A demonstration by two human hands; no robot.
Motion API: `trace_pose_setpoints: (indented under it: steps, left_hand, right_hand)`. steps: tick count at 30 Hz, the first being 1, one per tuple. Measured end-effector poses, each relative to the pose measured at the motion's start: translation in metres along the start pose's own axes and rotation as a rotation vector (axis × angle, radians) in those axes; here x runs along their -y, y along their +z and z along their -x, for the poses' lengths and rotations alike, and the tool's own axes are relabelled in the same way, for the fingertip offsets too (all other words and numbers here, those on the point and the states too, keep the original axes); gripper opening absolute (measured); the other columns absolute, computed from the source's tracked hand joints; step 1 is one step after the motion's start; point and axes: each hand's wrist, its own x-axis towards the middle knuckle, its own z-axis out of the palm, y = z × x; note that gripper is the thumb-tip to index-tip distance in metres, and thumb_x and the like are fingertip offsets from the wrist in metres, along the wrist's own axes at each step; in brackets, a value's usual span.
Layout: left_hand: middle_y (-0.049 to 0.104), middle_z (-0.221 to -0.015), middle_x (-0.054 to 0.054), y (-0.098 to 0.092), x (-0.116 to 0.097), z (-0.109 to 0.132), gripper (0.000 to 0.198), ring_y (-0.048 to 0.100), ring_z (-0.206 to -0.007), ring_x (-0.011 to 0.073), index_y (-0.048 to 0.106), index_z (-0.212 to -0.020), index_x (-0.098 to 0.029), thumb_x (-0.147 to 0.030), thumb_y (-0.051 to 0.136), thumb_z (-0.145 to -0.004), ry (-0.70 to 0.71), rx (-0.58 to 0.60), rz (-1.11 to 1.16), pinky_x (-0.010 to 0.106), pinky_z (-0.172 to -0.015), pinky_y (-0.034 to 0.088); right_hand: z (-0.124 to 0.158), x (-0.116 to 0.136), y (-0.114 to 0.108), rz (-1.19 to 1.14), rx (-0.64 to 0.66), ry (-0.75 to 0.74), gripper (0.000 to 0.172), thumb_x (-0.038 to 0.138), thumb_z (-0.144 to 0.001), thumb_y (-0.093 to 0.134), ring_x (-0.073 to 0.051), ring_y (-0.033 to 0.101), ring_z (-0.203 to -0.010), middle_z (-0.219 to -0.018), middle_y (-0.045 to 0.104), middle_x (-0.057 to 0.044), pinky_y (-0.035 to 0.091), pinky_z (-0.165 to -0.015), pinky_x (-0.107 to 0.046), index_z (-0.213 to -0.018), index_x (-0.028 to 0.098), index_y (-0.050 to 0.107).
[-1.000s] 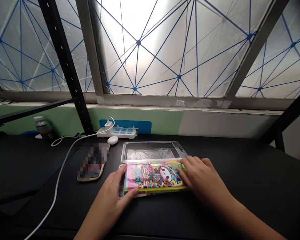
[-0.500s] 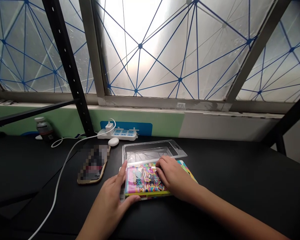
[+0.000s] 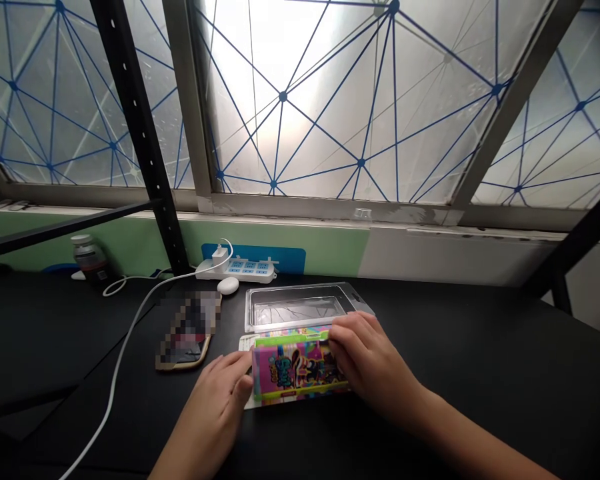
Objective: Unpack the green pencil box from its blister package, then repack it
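Observation:
A brightly printed pink and lime-green pencil case (image 3: 293, 373) lies on a printed backing card (image 3: 249, 402) on the black table. Its far edge is raised, so a lime-green rim (image 3: 290, 340) shows along it. Whether only the lid or the whole case is tipped up, I cannot tell. My right hand (image 3: 373, 353) grips its right part near the far edge, fingers bent over it and hiding that end. Against the left end rests my left hand (image 3: 223, 393), thumb and fingers closed at the edge. Behind the case is a clear plastic blister shell (image 3: 260, 293).
A phone (image 3: 187, 337) lies at the left, with a small white rounded case (image 3: 228, 286) behind it. A power strip (image 3: 247, 269) stands by the wall, its white cable (image 3: 125, 347) crossing the table's left side. A dark bottle (image 3: 90, 259) and shelf post (image 3: 145, 143) are farther left.
The pencil case's far edge has come up and its printed face has tilted toward me. My right hand has closed around its right part; my left thumb has drawn back to the left end.

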Motion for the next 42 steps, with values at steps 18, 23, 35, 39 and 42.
trace_pose_setpoints:
  steps: [18, 23, 35, 39, 42]
  left_hand:
    - [0.054, -0.148, 0.01, 0.007, 0.008, 0.0, 0.066, 0.05, -0.135, 0.0356, 0.048, -0.149, -0.024, -0.058, 0.049, -0.093, -0.132, -0.026, -0.023, 0.055, -0.112, 0.04]
    - [0.052, -0.15, 0.009, 0.006, 0.011, 0.007, 0.062, 0.042, -0.142, 0.0328, 0.032, -0.157, -0.027, -0.056, 0.03, -0.102, -0.134, -0.021, 0.093, 0.053, -0.114, 0.036]
    - [0.062, -0.139, 0.012, 0.005, -0.007, 0.004, 0.073, 0.057, -0.13, 0.0321, 0.026, -0.156, -0.028, -0.057, 0.053, -0.094, -0.094, -0.154, 0.142, 0.047, -0.107, 0.044]
    - [0.053, -0.147, 0.012, -0.006, -0.033, -0.018, 0.06, 0.053, -0.133, 0.031, 0.041, -0.147, -0.025, -0.054, 0.052, -0.096, -0.033, -0.377, 0.043, 0.045, -0.108, 0.043]
    - [0.053, -0.145, 0.016, -0.013, -0.042, -0.05, 0.067, 0.05, -0.134, 0.0331, 0.036, -0.151, -0.019, -0.052, 0.054, -0.095, -0.002, -0.314, -0.104, 0.046, -0.108, 0.042]
  right_hand:
    - [0.101, -0.064, -0.034, -0.365, 0.557, 0.642, 0.105, 0.053, -0.073, 0.081, -0.04, 0.026, -0.148, -0.162, 0.032, -0.008, 0.034, -0.115, -0.058, -0.158, 0.035, 0.022]
    - [0.095, -0.065, -0.033, -0.452, 0.424, 0.652, 0.064, 0.056, -0.091, 0.058, -0.035, 0.045, -0.139, -0.152, 0.05, -0.008, 0.039, -0.113, -0.053, -0.15, 0.031, 0.045]
    - [0.094, -0.056, -0.026, -0.349, 0.283, 0.634, 0.065, 0.049, -0.086, 0.067, -0.032, 0.063, -0.121, -0.138, 0.063, -0.011, 0.051, -0.104, -0.046, -0.145, 0.025, 0.05]
    - [0.064, -0.064, -0.031, -0.352, 0.172, 0.605, 0.061, 0.049, -0.09, 0.061, -0.031, 0.065, -0.117, -0.137, 0.064, -0.011, 0.056, -0.097, -0.045, -0.145, 0.025, 0.05]
    - [0.033, -0.083, -0.022, -0.354, 0.149, 0.568, 0.058, 0.049, -0.091, 0.06, -0.029, 0.065, -0.118, -0.134, 0.066, -0.012, 0.054, -0.099, -0.041, -0.141, 0.02, 0.051]
